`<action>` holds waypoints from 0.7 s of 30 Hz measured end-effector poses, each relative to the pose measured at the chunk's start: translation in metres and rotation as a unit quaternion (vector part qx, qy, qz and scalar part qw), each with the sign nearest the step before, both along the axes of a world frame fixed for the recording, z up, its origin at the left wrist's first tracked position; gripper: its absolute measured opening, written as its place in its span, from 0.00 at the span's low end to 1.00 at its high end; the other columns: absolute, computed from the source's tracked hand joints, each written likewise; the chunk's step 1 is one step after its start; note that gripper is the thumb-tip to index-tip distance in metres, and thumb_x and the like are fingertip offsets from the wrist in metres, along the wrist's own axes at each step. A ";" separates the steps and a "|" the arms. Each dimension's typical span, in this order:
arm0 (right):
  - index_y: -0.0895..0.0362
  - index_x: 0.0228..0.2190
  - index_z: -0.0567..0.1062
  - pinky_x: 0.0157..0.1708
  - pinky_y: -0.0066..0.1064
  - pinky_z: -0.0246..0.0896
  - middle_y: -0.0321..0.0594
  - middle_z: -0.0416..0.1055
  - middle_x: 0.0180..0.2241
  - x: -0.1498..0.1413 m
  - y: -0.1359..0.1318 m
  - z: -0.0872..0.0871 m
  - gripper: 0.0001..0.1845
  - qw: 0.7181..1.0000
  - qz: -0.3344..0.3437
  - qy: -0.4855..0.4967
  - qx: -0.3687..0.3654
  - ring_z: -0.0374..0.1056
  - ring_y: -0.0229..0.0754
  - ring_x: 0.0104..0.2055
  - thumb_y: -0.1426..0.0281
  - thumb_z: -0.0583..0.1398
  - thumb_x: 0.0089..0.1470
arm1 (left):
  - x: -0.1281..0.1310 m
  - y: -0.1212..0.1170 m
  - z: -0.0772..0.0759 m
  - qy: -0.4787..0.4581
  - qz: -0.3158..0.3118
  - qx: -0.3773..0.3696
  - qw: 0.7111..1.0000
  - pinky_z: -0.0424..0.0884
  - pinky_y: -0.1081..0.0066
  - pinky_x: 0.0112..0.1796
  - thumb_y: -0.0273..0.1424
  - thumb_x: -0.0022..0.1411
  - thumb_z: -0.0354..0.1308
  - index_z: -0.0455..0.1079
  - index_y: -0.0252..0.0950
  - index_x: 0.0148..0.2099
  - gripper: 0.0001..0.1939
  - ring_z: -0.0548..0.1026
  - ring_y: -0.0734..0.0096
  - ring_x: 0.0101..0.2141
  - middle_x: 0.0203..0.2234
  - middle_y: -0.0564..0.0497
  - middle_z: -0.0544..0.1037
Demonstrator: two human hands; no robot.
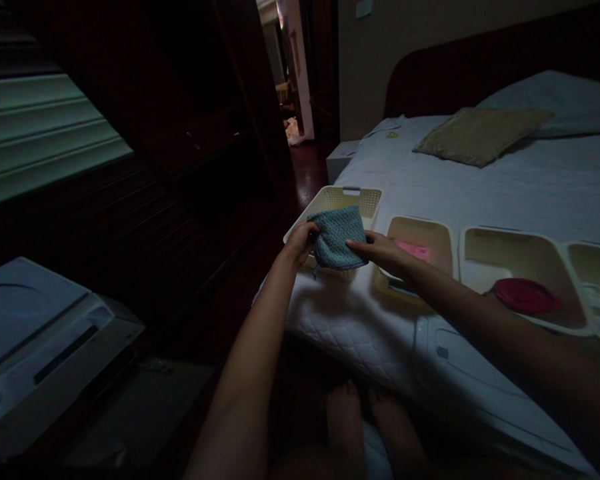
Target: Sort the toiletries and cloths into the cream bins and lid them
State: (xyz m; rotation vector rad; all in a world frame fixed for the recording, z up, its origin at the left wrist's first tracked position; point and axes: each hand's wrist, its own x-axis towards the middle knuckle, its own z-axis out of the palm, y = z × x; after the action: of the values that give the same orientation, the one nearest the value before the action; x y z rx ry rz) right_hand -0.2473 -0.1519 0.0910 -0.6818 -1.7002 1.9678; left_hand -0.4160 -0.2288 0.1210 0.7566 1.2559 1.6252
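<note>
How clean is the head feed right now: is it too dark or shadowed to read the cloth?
Head view: dim overall, yet the weave of the blue-green cloth is readable; head view: the dark furniture sinks nearly to black; head view: soft shadows fall across the white bedding; head view: the doorway holds the brightest spot.
</note>
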 end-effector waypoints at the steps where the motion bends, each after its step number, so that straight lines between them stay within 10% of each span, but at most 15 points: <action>1: 0.59 0.37 0.73 0.48 0.39 0.64 0.46 0.74 0.41 0.000 0.001 -0.001 0.17 1.000 -0.003 -0.001 -0.005 0.70 0.43 0.41 0.64 0.65 0.44 | 0.000 -0.001 0.001 -0.006 -0.002 -0.004 1.000 0.62 0.75 0.29 0.22 0.39 0.49 0.64 0.34 0.30 0.10 0.65 0.77 0.25 0.23 0.55 0.69; 11: 0.61 0.36 0.71 0.36 0.34 0.64 0.42 0.72 0.34 0.002 0.009 -0.011 0.21 0.983 -0.102 -0.022 0.148 0.68 0.40 0.34 0.60 0.64 0.43 | -0.010 -0.008 -0.005 0.009 0.004 -0.075 0.997 0.61 0.77 0.23 0.26 0.39 0.56 0.62 0.36 0.28 0.09 0.65 0.79 0.23 0.24 0.56 0.67; 21: 0.60 0.32 0.75 0.30 0.30 0.63 0.40 0.74 0.30 0.010 0.008 0.001 0.18 0.988 -0.051 -0.056 0.135 0.68 0.39 0.29 0.60 0.66 0.40 | -0.023 -0.010 -0.021 0.096 -0.064 -0.118 0.986 0.65 0.76 0.30 0.37 0.41 0.66 0.70 0.36 0.37 0.19 0.70 0.77 0.30 0.31 0.52 0.73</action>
State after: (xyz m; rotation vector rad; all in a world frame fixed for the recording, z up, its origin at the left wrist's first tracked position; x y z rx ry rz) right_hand -0.2369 -0.1441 0.0925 -0.7747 -1.9121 1.6177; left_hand -0.4392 -0.2393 0.1000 0.8398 1.4756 1.2958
